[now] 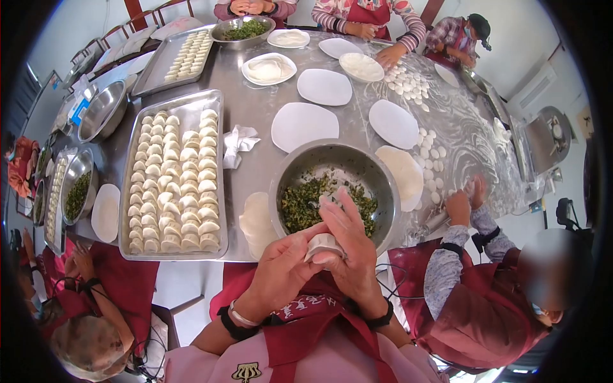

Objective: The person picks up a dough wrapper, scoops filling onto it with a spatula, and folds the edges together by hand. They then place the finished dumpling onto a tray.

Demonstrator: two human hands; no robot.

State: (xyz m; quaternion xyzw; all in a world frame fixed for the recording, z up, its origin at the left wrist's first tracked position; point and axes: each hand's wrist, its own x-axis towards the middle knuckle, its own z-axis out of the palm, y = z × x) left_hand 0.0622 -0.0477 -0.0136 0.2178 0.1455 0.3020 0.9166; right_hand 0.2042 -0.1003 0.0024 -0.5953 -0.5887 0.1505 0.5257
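Observation:
Just over the near edge of a steel bowl [285,169], both my hands close around a pale dumpling [325,243]. My left hand [284,271] pinches its left side between thumb and fingers. On the other side, my right hand [354,255] presses it, thumb at the front and flour-dusted fingers raised behind. The dumpling's lower part is hidden by my thumbs. Chopped green filling [300,203] fills part of the bowl. Flat dough wrappers [255,223] lie left of the bowl, and more wrappers [402,173] overlap at its right.
A metal tray [214,102] with rows of dumplings [169,185] stands left. White plates [305,124] and a crumpled tissue [239,142] lie beyond the bowl. At right, a co-worker's hands [463,198] are at a rolling pin [437,222] near dough pieces [431,153]. Other people surround the table.

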